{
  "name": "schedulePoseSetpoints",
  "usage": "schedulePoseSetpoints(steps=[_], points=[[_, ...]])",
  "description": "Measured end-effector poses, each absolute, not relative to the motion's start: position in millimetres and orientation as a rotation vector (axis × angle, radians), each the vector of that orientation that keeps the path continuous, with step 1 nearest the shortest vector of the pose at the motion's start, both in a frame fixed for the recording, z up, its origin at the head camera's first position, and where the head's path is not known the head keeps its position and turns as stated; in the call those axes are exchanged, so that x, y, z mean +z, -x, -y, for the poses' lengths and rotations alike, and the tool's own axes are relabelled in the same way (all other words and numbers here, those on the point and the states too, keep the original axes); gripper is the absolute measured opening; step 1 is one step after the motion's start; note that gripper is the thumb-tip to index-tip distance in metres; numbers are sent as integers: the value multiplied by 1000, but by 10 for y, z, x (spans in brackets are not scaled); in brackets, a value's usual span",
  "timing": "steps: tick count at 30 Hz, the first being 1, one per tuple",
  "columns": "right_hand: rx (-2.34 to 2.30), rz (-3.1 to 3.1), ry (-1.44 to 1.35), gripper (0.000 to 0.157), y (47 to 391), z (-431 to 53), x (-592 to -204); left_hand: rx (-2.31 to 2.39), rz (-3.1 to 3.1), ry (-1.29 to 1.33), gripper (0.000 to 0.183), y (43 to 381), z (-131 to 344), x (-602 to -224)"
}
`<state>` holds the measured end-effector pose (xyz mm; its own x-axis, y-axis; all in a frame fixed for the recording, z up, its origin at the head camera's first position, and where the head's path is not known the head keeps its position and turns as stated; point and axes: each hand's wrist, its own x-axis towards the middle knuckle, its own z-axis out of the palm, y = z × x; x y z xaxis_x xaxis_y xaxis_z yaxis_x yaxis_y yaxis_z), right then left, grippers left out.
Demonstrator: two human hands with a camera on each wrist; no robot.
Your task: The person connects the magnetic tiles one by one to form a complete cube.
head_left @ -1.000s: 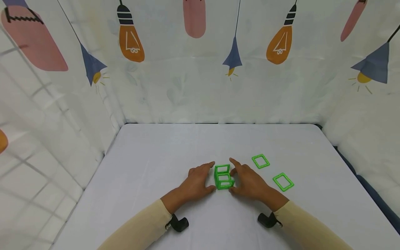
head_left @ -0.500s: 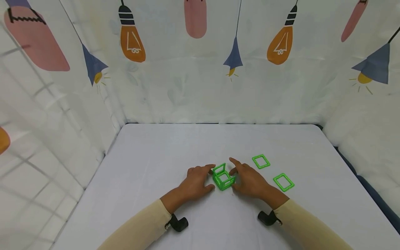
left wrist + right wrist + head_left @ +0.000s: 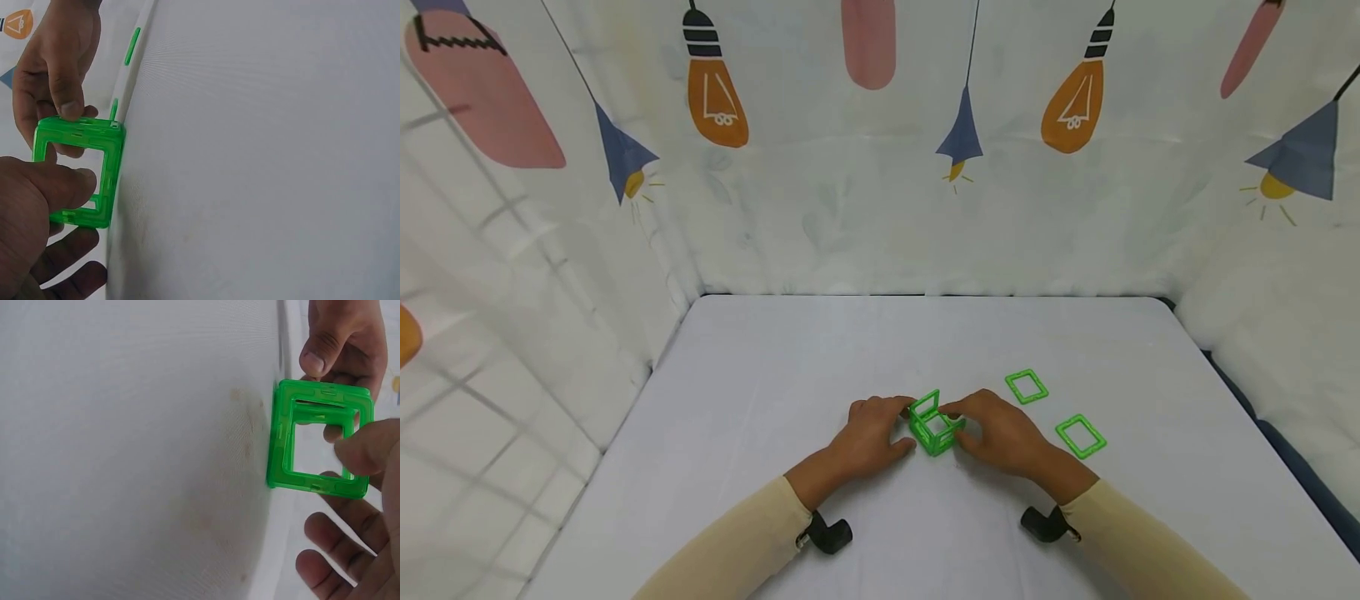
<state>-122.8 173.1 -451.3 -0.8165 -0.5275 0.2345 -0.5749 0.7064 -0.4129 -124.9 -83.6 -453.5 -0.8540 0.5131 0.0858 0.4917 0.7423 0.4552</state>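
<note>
Several square green magnetic tiles are joined into a partly open box on the white table, with one tile standing up at its back. My left hand holds the box at its left, index finger at the rear corner and thumb near the front. On the other side my right hand pinches the right-hand tile, its thumb low and its index finger reaching over the top. In the left wrist view, the left thumb overlaps the window of the near tile.
Two loose green square tiles lie flat right of the hands, one farther back and one nearer. A white cloth wall printed with lamps and bulbs rises behind the table.
The box has been turned at an angle and now stands more openly toward the right. My right index finger has come down and left onto it; my left hand has barely moved.
</note>
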Motion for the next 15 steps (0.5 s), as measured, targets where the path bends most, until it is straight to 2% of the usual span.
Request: schedulePoseSetpoints(steps=[9, 15], points=[[778, 2643, -1094, 17, 1261, -1721, -4500, 744, -2891, -821, 57, 1251, 837, -4535], [735, 2617, -1156, 13, 1258, -1698, -4466, 744, -2890, -830, 56, 1251, 842, -4537]])
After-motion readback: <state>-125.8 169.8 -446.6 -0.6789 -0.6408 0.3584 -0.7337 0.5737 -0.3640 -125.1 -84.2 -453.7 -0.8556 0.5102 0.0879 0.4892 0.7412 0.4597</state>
